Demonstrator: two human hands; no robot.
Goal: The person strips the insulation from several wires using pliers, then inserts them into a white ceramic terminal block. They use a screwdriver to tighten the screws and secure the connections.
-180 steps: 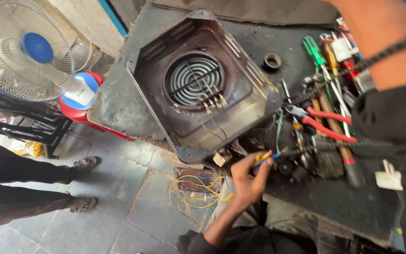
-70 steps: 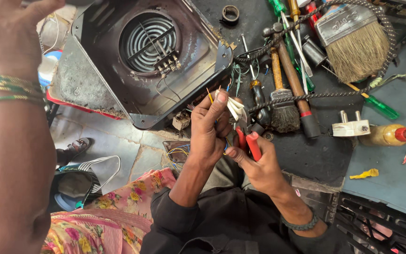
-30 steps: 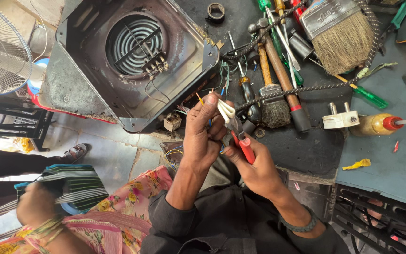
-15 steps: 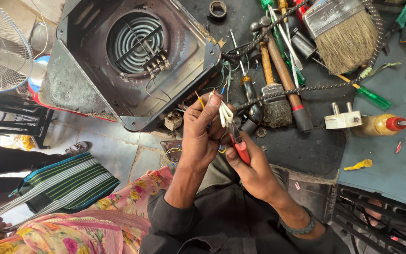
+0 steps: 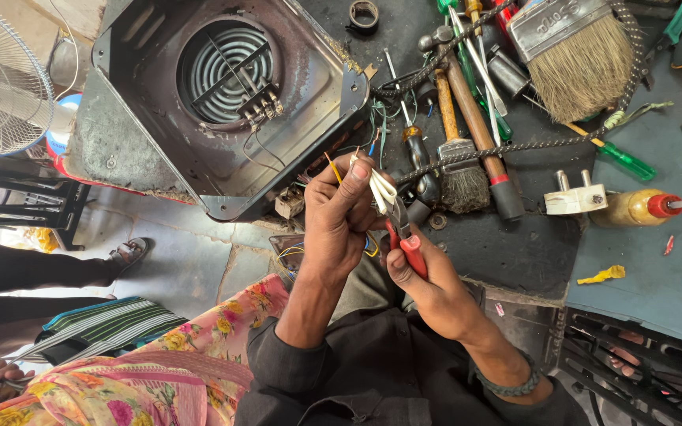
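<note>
below the heater (image 5: 222, 102), at the bench edge, both hands meet — left hand (image 5: 341, 217) pinches a looped white wire (image 5: 380, 189) between thumb and fingers, right hand (image 5: 428, 276) is clenched around red-handled pliers (image 5: 404, 237) whose tip touches the wire; a hammer (image 5: 475, 118) and brush (image 5: 574, 55) lie just beyond
</note>
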